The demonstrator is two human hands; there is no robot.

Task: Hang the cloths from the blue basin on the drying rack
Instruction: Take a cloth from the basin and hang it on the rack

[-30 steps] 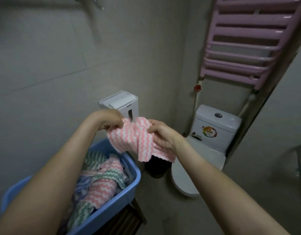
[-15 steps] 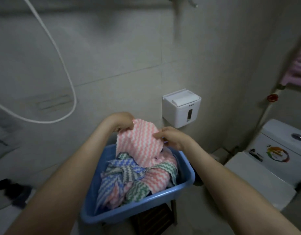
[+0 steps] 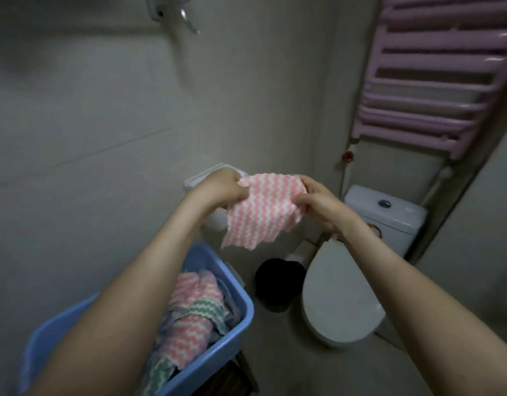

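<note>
A pink-and-white wavy-striped cloth (image 3: 263, 212) hangs spread out in the air between my hands. My left hand (image 3: 221, 190) pinches its upper left corner and my right hand (image 3: 318, 201) pinches its upper right edge. Below left, the blue basin (image 3: 232, 347) holds several crumpled cloths (image 3: 195, 310) in pink, green and blue stripes; my left forearm hides part of it. The pink drying rack (image 3: 435, 72) is mounted high on the wall at the upper right, well above and to the right of the cloth, its bars bare.
A white toilet (image 3: 341, 295) with a closed lid and its cistern (image 3: 389, 212) stands below the rack. A dark bin (image 3: 278, 281) sits on the floor between basin and toilet. A white wall box (image 3: 201, 178) is behind my left hand. The basin rests on a dark stool (image 3: 229, 378).
The view swung right from the basin toward the toilet and rack. Both hands lifted the pink cloth clear of the basin and spread it wider.
</note>
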